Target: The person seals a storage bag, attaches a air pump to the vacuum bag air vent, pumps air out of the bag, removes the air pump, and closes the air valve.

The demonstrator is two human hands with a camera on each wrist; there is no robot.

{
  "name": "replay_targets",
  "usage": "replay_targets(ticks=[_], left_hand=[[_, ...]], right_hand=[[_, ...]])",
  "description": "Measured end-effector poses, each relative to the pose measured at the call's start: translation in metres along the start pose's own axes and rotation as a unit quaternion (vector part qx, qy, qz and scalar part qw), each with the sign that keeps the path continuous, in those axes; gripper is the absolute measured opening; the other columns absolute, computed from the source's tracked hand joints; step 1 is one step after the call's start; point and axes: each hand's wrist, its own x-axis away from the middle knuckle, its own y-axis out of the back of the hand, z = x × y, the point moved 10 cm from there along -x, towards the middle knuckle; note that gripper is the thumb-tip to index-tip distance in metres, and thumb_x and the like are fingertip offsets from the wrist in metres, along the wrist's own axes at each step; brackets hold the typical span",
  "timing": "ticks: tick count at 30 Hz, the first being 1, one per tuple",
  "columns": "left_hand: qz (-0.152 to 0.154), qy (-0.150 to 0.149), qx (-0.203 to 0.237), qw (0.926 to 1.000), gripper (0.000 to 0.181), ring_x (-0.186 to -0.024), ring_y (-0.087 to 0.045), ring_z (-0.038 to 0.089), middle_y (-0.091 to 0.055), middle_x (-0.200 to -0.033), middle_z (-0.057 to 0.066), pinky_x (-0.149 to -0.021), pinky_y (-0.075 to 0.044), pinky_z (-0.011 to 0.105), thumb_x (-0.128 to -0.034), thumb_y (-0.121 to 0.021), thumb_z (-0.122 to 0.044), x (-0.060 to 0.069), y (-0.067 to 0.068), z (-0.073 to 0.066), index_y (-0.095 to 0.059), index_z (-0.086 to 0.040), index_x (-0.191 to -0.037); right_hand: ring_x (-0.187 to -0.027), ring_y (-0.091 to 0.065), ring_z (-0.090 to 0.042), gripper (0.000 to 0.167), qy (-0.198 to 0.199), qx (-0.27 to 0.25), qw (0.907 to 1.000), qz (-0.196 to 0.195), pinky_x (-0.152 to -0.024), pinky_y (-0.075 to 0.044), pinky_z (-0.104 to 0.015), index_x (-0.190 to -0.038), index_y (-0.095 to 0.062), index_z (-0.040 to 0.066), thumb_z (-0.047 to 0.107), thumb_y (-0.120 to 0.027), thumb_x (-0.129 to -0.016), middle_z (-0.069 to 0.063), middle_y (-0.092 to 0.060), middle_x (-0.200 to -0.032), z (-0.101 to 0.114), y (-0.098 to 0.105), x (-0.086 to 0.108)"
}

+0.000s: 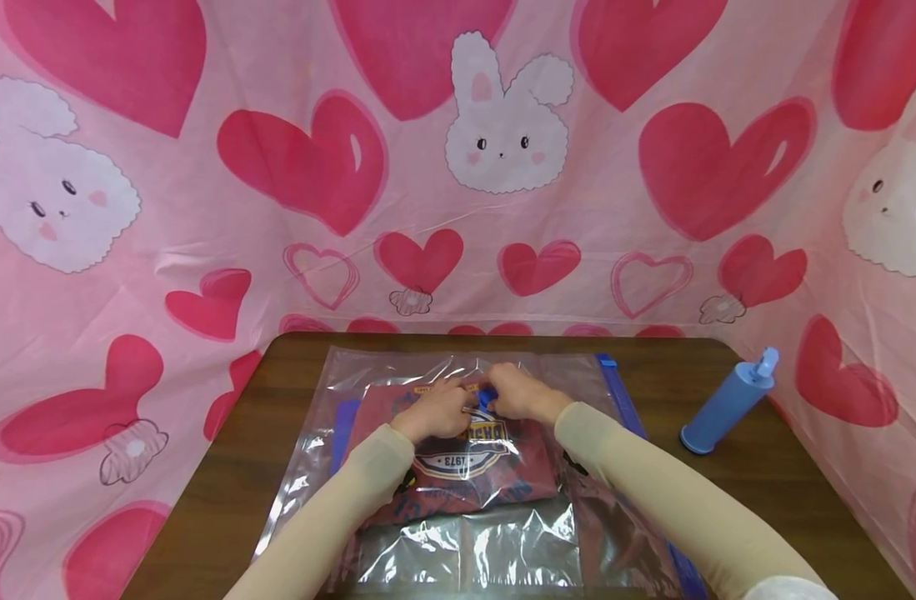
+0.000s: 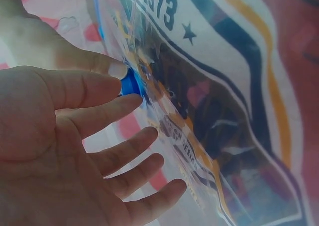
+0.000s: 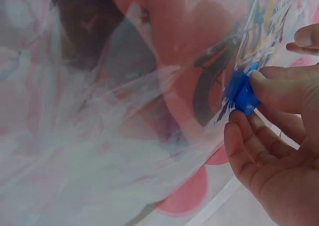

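Observation:
A clear plastic vacuum storage bag point(image 1: 518, 546) lies flat with a folded dark red shirt point(image 1: 525, 483) inside, its print reading 1973. On the bag's upper face sits a small blue valve cap point(image 3: 245, 97). My right hand point(image 1: 519, 392) pinches this cap between thumb and fingers, as the right wrist view shows. Close beside it is my left hand point(image 1: 437, 410), its fingers spread and loosely bent; the thumb and forefinger point(image 2: 112, 106) lie near the cap. In the right wrist view those left fingertips appear apart from the cap.
A blue cylinder with a nozzle point(image 1: 728, 408), like a hand pump, stands on the brown wooden table point(image 1: 202, 517) to the right. The bag's blue zip strip point(image 1: 623, 400) with a slider runs along its right edge. Pink heart-and-bunny fabric point(image 1: 442, 200) surrounds the table.

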Motion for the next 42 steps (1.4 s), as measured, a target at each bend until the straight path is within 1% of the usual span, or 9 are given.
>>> replay_targets(ticks=[6, 12, 16, 23, 26, 28, 33, 37, 42], left_hand=[[-0.001, 0.003, 0.001, 1.0, 0.037, -0.129, -0.052, 0.034, -0.066, -0.129, 0.014, -0.112, -0.04, 0.053, -0.0873, -0.067, -0.009, 0.0, -0.003, 0.001, -0.078, -0.008, -0.123], [0.006, 0.014, 0.008, 0.9998, 0.038, -0.138, -0.047, 0.035, -0.065, -0.134, 0.015, -0.117, -0.036, 0.053, -0.0892, -0.067, -0.008, -0.001, -0.003, 0.002, -0.077, -0.008, -0.126], [0.006, 0.019, 0.007, 0.9998, 0.038, -0.139, -0.046, 0.035, -0.063, -0.139, 0.015, -0.116, -0.038, 0.054, -0.0901, -0.067, -0.009, 0.0, -0.003, 0.002, -0.076, -0.009, -0.127], [0.002, 0.014, -0.006, 0.9999, 0.035, -0.13, -0.051, 0.033, -0.067, -0.128, 0.013, -0.116, -0.037, 0.053, -0.0887, -0.068, -0.009, -0.001, -0.002, 0.001, -0.078, -0.01, -0.122], [0.003, 0.01, -0.002, 0.9999, 0.036, -0.132, -0.051, 0.033, -0.067, -0.129, 0.013, -0.118, -0.034, 0.053, -0.0881, -0.067, -0.008, -0.001, -0.002, 0.001, -0.078, -0.009, -0.123], [0.006, 0.007, 0.001, 1.0, 0.037, -0.135, -0.05, 0.033, -0.067, -0.131, 0.013, -0.12, -0.031, 0.053, -0.089, -0.067, -0.008, -0.001, -0.002, 0.0, -0.077, -0.009, -0.124], [0.004, 0.002, 0.007, 1.0, 0.038, -0.137, -0.048, 0.034, -0.066, -0.133, 0.015, -0.119, -0.032, 0.052, -0.0892, -0.067, -0.008, 0.001, -0.002, -0.001, -0.077, -0.007, -0.126], [0.006, 0.013, 0.015, 0.9998, 0.041, -0.138, -0.047, 0.035, -0.064, -0.138, 0.015, -0.117, -0.036, 0.053, -0.0887, -0.067, -0.008, 0.002, -0.003, 0.001, -0.075, -0.007, -0.129], [0.01, 0.021, 0.019, 0.9995, 0.041, -0.138, -0.046, 0.035, -0.061, -0.14, 0.016, -0.119, -0.034, 0.054, -0.0894, -0.068, -0.009, 0.002, -0.003, 0.002, -0.075, -0.007, -0.13]], right_hand=[[-0.081, -0.062, -0.022, 0.023, 0.027, 0.03, 0.9991, 0.01, -0.077, -0.057, -0.042, -0.098, -0.077, 0.004, -0.003, -0.082, -0.077, -0.007, -0.068, -0.087, 0.004, -0.004, 0.001], [-0.084, -0.065, -0.023, 0.017, 0.025, 0.04, 0.9988, 0.013, -0.08, -0.058, -0.043, -0.099, -0.077, 0.004, 0.003, -0.084, -0.084, -0.009, -0.07, -0.09, 0.005, -0.002, 0.0], [-0.084, -0.067, -0.024, 0.013, 0.023, 0.041, 0.9988, 0.013, -0.081, -0.058, -0.043, -0.096, -0.075, 0.004, 0.009, -0.085, -0.088, -0.009, -0.071, -0.089, 0.007, 0.0, 0.001], [-0.078, -0.064, -0.022, 0.016, 0.023, 0.046, 0.9985, 0.019, -0.076, -0.057, -0.041, -0.091, -0.073, 0.002, 0.011, -0.086, -0.089, -0.009, -0.07, -0.087, 0.009, 0.001, 0.001], [-0.08, -0.065, -0.023, 0.019, 0.024, 0.051, 0.9981, 0.024, -0.077, -0.057, -0.043, -0.095, -0.073, 0.001, 0.008, -0.087, -0.084, -0.01, -0.07, -0.088, 0.009, 0.001, 0.002], [-0.087, -0.068, -0.026, 0.026, 0.031, 0.056, 0.9975, 0.03, -0.082, -0.058, -0.044, -0.104, -0.074, 0.0, 0.005, -0.087, -0.082, -0.011, -0.071, -0.093, 0.01, 0.001, 0.003], [-0.097, -0.069, -0.03, 0.038, 0.063, 0.065, 0.9951, 0.038, -0.087, -0.058, -0.047, -0.114, -0.076, 0.006, -0.004, -0.081, -0.077, -0.013, -0.072, -0.104, 0.017, 0.0, 0.004], [-0.095, -0.069, -0.03, 0.038, 0.073, 0.067, 0.9944, 0.037, -0.085, -0.059, -0.046, -0.109, -0.078, 0.011, -0.007, -0.078, -0.075, -0.012, -0.072, -0.103, 0.018, -0.002, 0.005], [-0.093, -0.07, -0.03, 0.027, 0.06, 0.063, 0.9955, 0.039, -0.085, -0.059, -0.045, -0.105, -0.078, 0.006, -0.005, -0.081, -0.08, -0.012, -0.071, -0.097, 0.015, -0.003, 0.003]])
